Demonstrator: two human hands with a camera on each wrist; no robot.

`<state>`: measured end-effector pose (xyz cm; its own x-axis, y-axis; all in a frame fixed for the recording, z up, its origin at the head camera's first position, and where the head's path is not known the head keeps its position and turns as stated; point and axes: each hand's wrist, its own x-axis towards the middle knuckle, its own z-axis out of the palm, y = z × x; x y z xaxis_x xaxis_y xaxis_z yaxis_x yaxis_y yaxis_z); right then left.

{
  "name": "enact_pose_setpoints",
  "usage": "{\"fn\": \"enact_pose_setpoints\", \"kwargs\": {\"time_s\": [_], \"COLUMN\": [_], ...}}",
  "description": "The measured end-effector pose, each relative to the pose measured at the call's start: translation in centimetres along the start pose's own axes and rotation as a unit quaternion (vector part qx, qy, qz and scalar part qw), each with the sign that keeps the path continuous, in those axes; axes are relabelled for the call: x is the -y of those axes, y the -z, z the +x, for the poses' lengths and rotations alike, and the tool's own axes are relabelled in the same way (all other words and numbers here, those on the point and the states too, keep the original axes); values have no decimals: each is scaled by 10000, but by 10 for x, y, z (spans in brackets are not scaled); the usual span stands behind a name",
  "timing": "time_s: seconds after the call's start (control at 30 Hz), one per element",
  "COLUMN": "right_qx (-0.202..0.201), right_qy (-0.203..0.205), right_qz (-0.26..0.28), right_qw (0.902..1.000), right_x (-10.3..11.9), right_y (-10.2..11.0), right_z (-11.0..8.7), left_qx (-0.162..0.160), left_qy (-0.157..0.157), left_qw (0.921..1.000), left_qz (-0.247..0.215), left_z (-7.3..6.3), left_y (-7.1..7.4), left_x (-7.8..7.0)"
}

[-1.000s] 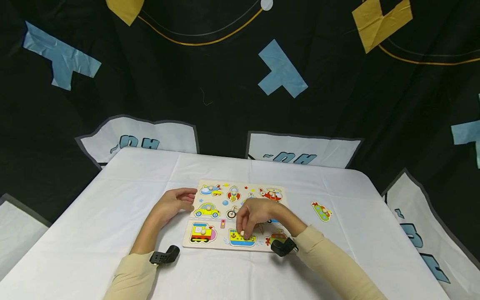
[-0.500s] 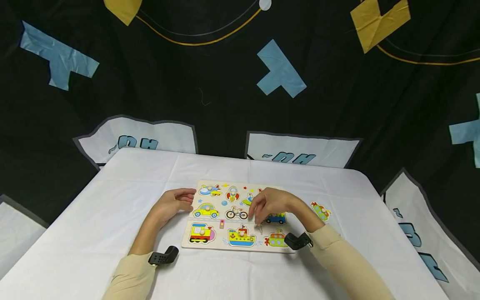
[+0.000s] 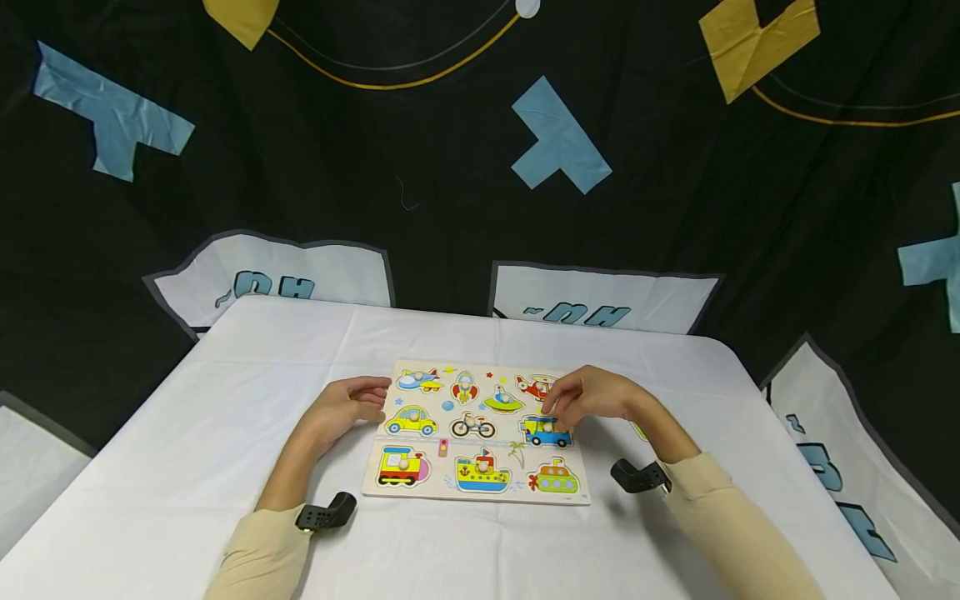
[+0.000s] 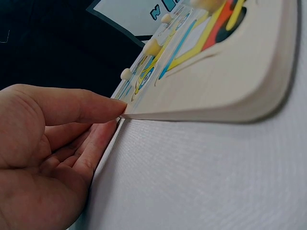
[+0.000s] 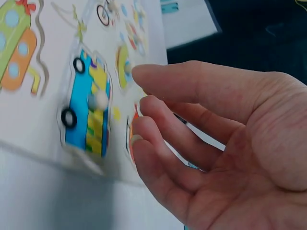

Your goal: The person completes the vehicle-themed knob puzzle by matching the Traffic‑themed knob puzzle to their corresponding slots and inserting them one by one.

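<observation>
A wooden peg puzzle board point(image 3: 446, 493) with vehicle pictures lies flat on the table. My left hand point(image 3: 339, 414) rests at its left side; thumb and fingertips touch the edge with the fingers fairly straight. My right hand point(image 3: 600, 393) hovers over the board's right side, fingers loosely bent and holding nothing. Close below it are the blue bus piece point(image 5: 88, 108) with a knob and the red helicopter piece point(image 3: 534, 386). The boat piece point(image 3: 482, 475) sits at the front middle. At front right, the submarine picture point(image 3: 553, 478) shows no knob. The loose submarine piece point(image 3: 639, 431) is mostly hidden behind my right forearm.
A white cloth covers the table point(image 3: 300, 333). Behind it hangs a black curtain point(image 3: 450, 208) with blue and yellow shapes. Further pieces on the board include the car point(image 3: 412, 421), train point(image 3: 402, 465), bicycle point(image 3: 472, 427) and rocket point(image 3: 465, 387).
My right hand has let go of the boat piece's knob, risen and moved right and back over the bus, its forearm now covering most of the loose submarine. My left hand stays put.
</observation>
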<state>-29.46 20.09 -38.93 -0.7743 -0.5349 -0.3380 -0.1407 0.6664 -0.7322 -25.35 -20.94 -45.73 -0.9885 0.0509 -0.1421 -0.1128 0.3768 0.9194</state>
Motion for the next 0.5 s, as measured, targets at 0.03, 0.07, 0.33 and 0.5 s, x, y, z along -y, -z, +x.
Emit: {"fn": "enact_pose_setpoints", "kwargs": {"time_s": [0.03,0.07,0.33,0.5], "right_qx": [-54,-106,-699,-1111], "right_qy": [-34,-71,-398,-645], "right_qz": [27,67,58,112], "right_qw": [10000,9999,9967,9916], "right_x": [-3,-6,-34,-52], "right_y": [3,6,27,37], "right_z": [-2,-5,-23,-37], "left_qx": [-2,-8,-38,-53], "left_qy": [0,1,78,105], "left_qw": [10000,10000,10000,9999], "left_qz": [-13,-20,-4,30], "left_z": [0,0,0,0], "left_y": [0,0,0,-1], "left_x": [0,0,-1,-1]}}
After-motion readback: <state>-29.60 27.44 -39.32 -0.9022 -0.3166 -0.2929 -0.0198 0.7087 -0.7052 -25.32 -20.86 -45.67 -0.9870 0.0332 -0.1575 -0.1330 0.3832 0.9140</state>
